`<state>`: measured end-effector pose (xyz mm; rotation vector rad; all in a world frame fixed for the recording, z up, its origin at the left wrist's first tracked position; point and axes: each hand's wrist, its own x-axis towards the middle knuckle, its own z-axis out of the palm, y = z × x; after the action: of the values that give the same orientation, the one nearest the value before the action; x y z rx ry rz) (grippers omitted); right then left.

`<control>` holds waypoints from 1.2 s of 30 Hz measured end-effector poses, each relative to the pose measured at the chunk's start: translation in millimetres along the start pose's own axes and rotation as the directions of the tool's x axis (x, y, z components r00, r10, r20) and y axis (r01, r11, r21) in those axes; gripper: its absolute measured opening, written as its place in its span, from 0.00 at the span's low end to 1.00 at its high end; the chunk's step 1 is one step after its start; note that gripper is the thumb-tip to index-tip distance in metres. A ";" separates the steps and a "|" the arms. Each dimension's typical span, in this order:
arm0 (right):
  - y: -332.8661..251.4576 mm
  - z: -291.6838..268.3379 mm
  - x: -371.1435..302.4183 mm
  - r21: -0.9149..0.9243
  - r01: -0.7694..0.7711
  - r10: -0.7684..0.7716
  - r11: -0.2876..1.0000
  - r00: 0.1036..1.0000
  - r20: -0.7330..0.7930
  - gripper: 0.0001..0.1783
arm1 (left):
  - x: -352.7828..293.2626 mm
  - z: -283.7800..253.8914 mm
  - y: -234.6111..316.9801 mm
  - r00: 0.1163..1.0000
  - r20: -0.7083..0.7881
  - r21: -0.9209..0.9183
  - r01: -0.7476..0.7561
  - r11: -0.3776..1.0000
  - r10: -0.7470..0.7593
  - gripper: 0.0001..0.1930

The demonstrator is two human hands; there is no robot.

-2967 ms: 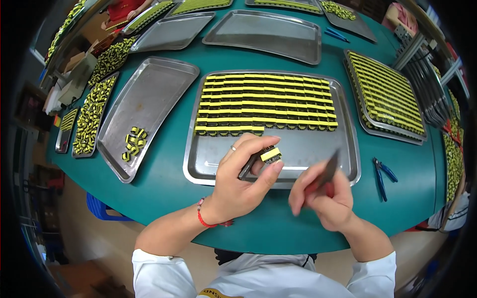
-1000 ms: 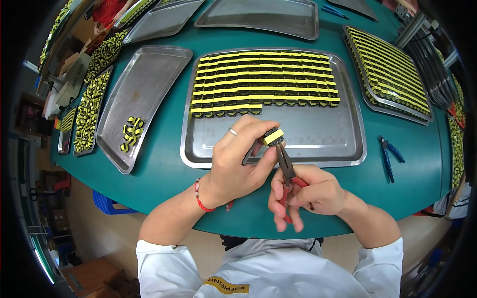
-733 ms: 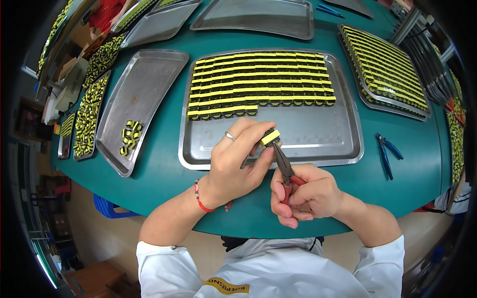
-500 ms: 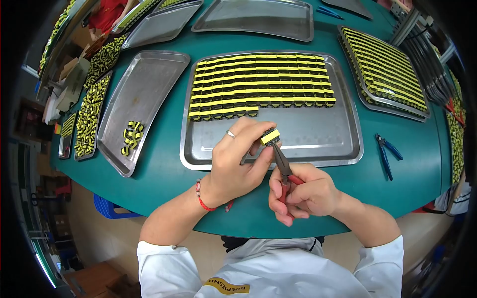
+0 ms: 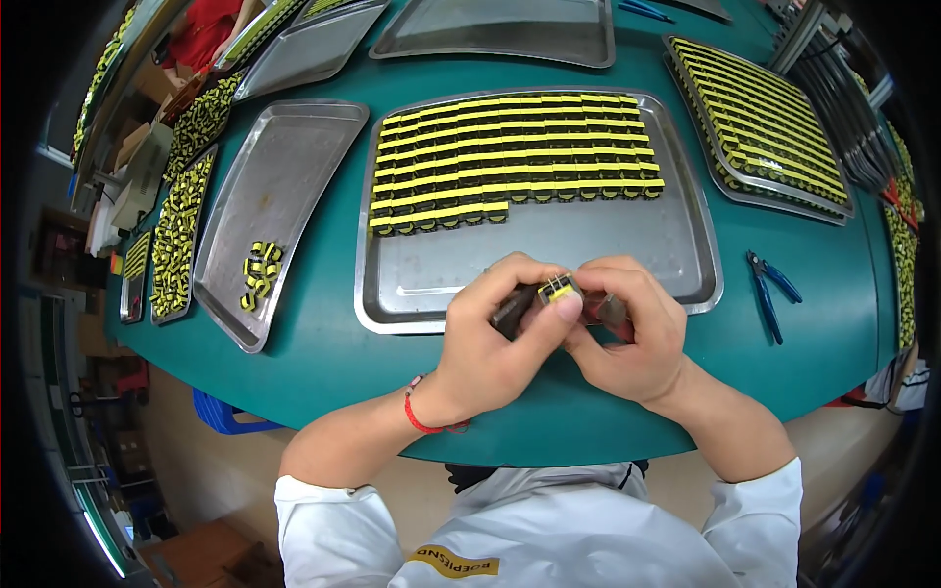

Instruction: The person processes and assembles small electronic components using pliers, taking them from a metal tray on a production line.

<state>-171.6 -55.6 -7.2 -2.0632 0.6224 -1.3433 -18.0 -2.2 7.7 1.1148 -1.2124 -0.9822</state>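
A small yellow-and-black transformer (image 5: 560, 291) with thin metal pins upward sits between the fingertips of both hands, over the near edge of the large tray. My left hand (image 5: 498, 338) is closed on it, thumb pressed on its near side. A dark object (image 5: 512, 314) shows in the left palm; its kind I cannot make out. My right hand (image 5: 637, 338) is closed round pliers (image 5: 616, 316) with red handles, mostly hidden by the fingers, and its fingertips meet the transformer. Behind the hands, the metal tray (image 5: 441, 284) carries rows of similar transformers (image 5: 520, 147).
Blue-handled cutters (image 5: 765, 294) lie at the right. A tray stack of transformer rows (image 5: 765, 127) stands at the far right. On the left, a tray (image 5: 284, 176) bears several loose pieces (image 5: 260, 274), beside a bin of loose pieces (image 5: 181, 230). A person in red (image 5: 201, 34) is at far left.
The right hand has come up to the left at the transformer. The pliers' jaws have left the transformer and swung into the right hand. The transformer is turned, its pins now showing.
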 end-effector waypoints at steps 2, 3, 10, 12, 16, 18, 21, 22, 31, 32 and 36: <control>-1.1 -0.4 -1.1 0.055 -0.029 0.031 0.998 0.999 -0.029 0.24 | 1.5 -3.6 3.0 0.985 0.001 -0.091 0.170 0.981 -0.170 0.15; -4.8 -4.0 0.9 0.078 -0.033 0.033 0.996 0.999 0.003 0.23 | 5.7 -8.7 0.3 0.956 0.065 -0.452 0.285 0.846 -0.287 0.20; -15.2 2.0 -8.4 0.103 -0.240 0.220 0.965 0.960 0.172 0.22 | 6.1 -11.1 -7.5 0.933 0.233 -0.779 0.348 0.522 -0.274 0.38; -13.9 5.5 -10.9 0.176 -0.290 0.269 0.941 0.954 0.136 0.20 | 4.4 -11.1 -14.3 0.955 0.287 -0.670 0.254 0.698 -0.073 0.39; -15.8 0.4 -9.1 0.094 -0.230 0.208 0.969 0.958 0.199 0.18 | 3.5 -12.8 -14.5 0.952 0.305 -0.532 0.160 0.831 0.013 0.39; -15.8 -0.1 -10.1 0.096 -0.241 0.221 0.966 0.957 0.186 0.18 | 2.5 -11.3 -10.3 0.956 0.292 -0.418 0.112 0.902 0.016 0.40; -17.4 -2.2 -8.7 0.065 -0.231 0.214 0.971 0.955 0.203 0.18 | 3.3 -12.2 -9.6 0.954 0.298 -0.397 0.093 0.913 0.032 0.40; -17.8 -3.3 -7.9 0.065 -0.231 0.214 0.971 0.956 0.202 0.18 | 3.5 -12.3 -9.7 0.954 0.299 -0.396 0.093 0.913 0.032 0.40; -19.8 4.2 -10.5 0.068 -0.243 0.233 0.968 0.964 0.130 0.15 | 3.2 -9.0 -10.9 0.942 0.336 -0.353 0.137 0.925 -0.011 0.38; -19.1 4.6 -9.7 0.051 -0.229 0.221 0.972 0.966 0.131 0.16 | 3.3 -8.6 -10.5 0.943 0.332 -0.353 0.146 0.924 -0.022 0.37; -13.9 4.4 -6.1 0.079 -0.283 0.266 0.956 0.947 0.180 0.15 | 4.1 -4.2 -14.5 0.941 0.295 -0.558 0.310 0.770 -0.166 0.32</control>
<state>-168.9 -40.6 -2.8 -1.9004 0.7199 -1.0102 -13.2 -8.6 -5.8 0.6596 -0.8361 -1.5989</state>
